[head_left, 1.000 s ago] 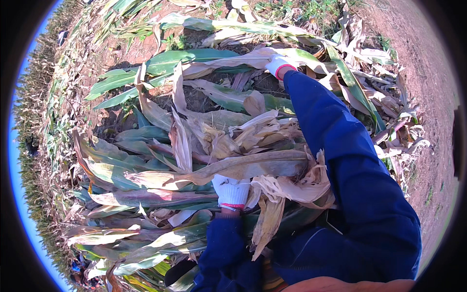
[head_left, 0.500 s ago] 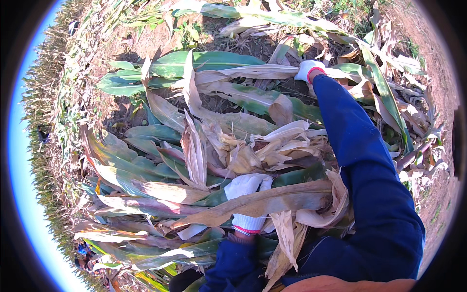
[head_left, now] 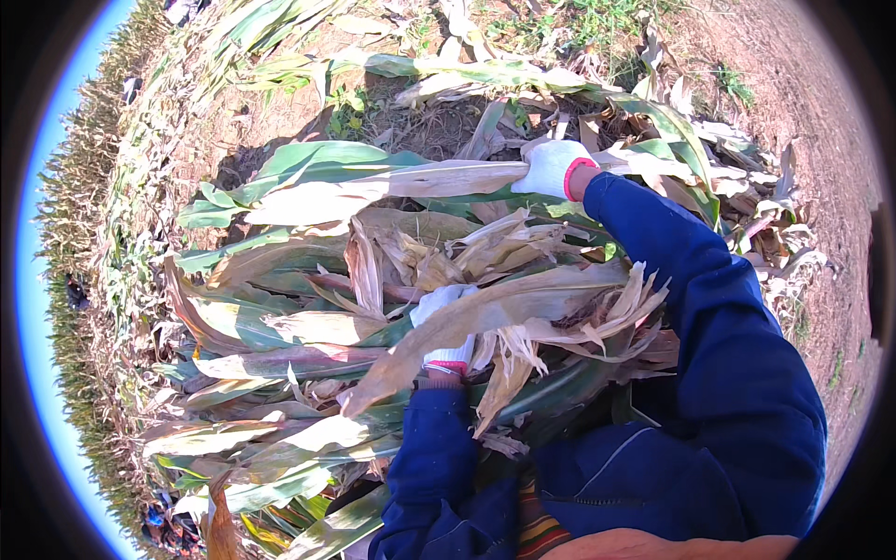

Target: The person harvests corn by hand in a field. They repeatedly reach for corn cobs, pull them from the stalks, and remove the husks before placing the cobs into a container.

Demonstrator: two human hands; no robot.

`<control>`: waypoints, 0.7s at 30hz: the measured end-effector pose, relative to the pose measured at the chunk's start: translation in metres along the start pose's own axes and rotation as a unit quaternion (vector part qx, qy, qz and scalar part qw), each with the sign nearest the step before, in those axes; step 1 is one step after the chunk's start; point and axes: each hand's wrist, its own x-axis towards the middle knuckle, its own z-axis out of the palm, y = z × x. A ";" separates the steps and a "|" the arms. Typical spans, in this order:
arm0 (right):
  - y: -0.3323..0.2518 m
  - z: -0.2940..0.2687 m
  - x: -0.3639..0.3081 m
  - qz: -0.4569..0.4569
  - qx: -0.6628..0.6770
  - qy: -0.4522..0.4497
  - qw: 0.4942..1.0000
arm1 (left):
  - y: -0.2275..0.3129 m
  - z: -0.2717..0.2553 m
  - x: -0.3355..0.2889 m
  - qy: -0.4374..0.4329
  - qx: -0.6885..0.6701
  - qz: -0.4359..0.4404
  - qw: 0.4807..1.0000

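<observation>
On a sunlit field [head_left: 784, 103], a leafy corn stalk [head_left: 392, 189] could snag or tear where it overlaps the tangled heap [head_left: 289, 331] beside it. The right hand [head_left: 549, 171] has its fingers wrapped around the stalk, which stretches leftward; a dry leaf [head_left: 523, 303] partly hides the left hand [head_left: 436, 304], its grip impossible to tell.

I'm on the head feed: left fisheye of the side-by-side pair, head-worn, facing down past the blue sleeves [head_left: 663, 219], which come in from the near edge. Close view; corn leaves [head_left: 504, 303] just below fill the middle. Wide lens also catches standing plants [head_left: 82, 187] and sky [head_left: 58, 439] along the left, bare ground [head_left: 812, 121] on the right. Round black rim.
</observation>
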 end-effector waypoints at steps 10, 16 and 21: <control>-0.064 -0.008 -0.152 -0.120 0.004 -0.068 0.990 | -0.003 -0.039 -0.031 0.159 -0.722 -0.254 0.624; -0.084 -0.043 -0.217 -0.128 0.029 -0.162 0.978 | 0.013 -0.090 -0.092 0.188 -0.754 -0.153 0.610; -0.082 -0.063 -0.257 -0.130 0.107 -0.269 0.948 | 0.056 -0.116 -0.116 0.195 -0.795 -0.195 0.541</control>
